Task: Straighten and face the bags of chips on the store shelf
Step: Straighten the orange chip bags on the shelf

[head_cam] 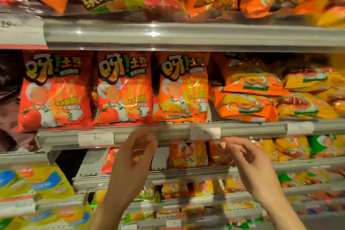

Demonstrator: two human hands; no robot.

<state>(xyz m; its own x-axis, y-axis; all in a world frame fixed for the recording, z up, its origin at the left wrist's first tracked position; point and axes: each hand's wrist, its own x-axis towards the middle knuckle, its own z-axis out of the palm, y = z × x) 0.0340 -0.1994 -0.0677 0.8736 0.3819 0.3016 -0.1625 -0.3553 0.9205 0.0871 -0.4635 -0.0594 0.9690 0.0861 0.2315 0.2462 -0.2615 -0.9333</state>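
Note:
On the middle shelf [160,132] three chip bags stand upright and face out: a red bag [56,89] at the left, a second red bag [123,87] beside it, then an orange bag [183,87]. To their right, orange bags [246,97] lie flat in a slumped stack, with yellow bags [306,95] piled further right. My left hand [134,157] and my right hand [250,162] are raised just below the shelf's front rail. Both are motion-blurred, fingers loosely spread, and neither holds anything.
A top shelf [186,33] carries large orange and multi-pack bags. Price tags [96,138] clip to the middle rail. Lower shelves hold small orange, yellow and green snack bags [188,155]. Yellow and blue packs [37,181] sit at the lower left.

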